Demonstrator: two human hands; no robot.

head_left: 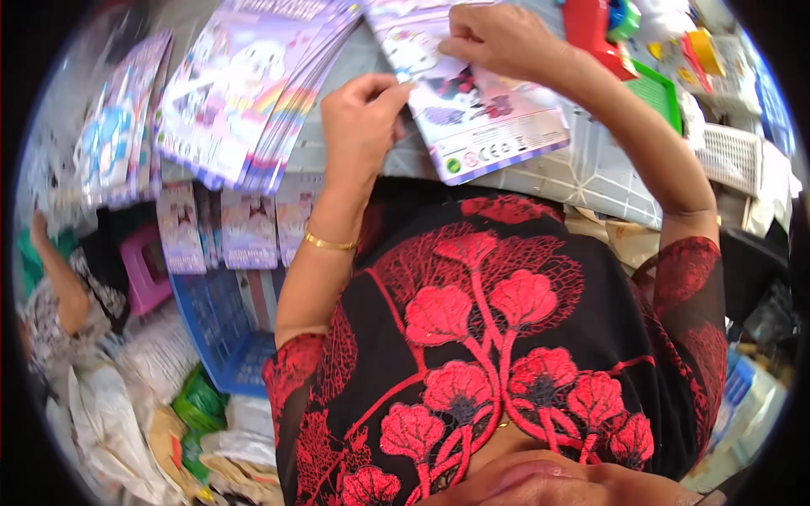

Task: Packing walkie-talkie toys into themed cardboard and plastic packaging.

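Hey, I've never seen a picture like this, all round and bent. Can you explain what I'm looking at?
There's no machine here, just a person's two bare hands. The single picture comes from a wide fisheye camera on their head, looking down, so edges curve and their flowered top fills the middle. On the grey patterned table stand out a fanned stack of printed cards and, nearer the hands, a purple-and-white printed card. The right hand is over that card; the left hand is at its left edge. How firmly either grips it, I can't tell.
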